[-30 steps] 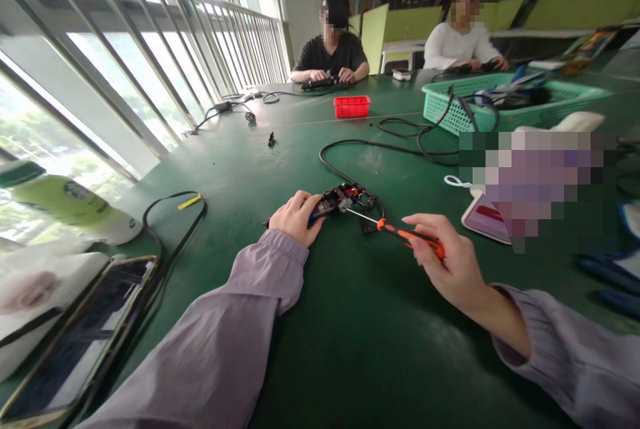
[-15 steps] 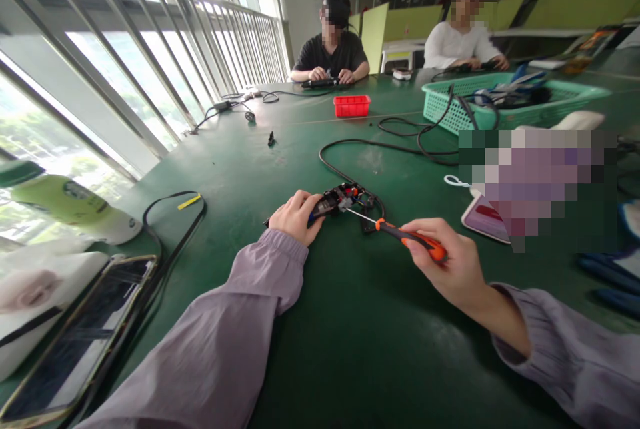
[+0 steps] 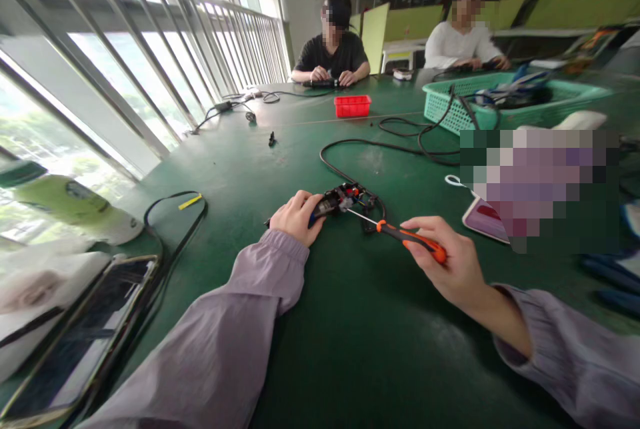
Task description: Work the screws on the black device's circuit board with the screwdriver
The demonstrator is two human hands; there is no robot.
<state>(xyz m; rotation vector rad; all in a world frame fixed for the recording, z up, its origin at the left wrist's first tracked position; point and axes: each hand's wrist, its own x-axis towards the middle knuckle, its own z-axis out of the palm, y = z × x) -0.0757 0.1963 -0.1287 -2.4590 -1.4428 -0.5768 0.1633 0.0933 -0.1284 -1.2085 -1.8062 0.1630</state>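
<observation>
In the head view, my left hand [image 3: 297, 217] is wrapped round one end of an opened corded power tool [image 3: 333, 201], holding it on the green table [image 3: 325, 349]. Inner parts and small wires show at the tool's uncovered right end; its exact kind I cannot make out. My right hand [image 3: 450, 259] grips a screwdriver [image 3: 413, 237] by its orange and black handle. The thin shaft points left and its tip meets, or nearly meets, the tool's exposed inside. A black cord [image 3: 327, 162] runs from the tool across the table.
A red tray [image 3: 353, 106] and a small black part [image 3: 272, 139] lie farther back. Behind on the right stands a green basket [image 3: 445, 109] of tools. Phones [image 3: 85, 342] and a tilted bottle [image 3: 75, 206] are at the left side. Two people sit opposite, hands on their own work.
Almost nothing differs. The screwdriver tip stays at the tool's open end, and both my hands keep their holds in the same places.
</observation>
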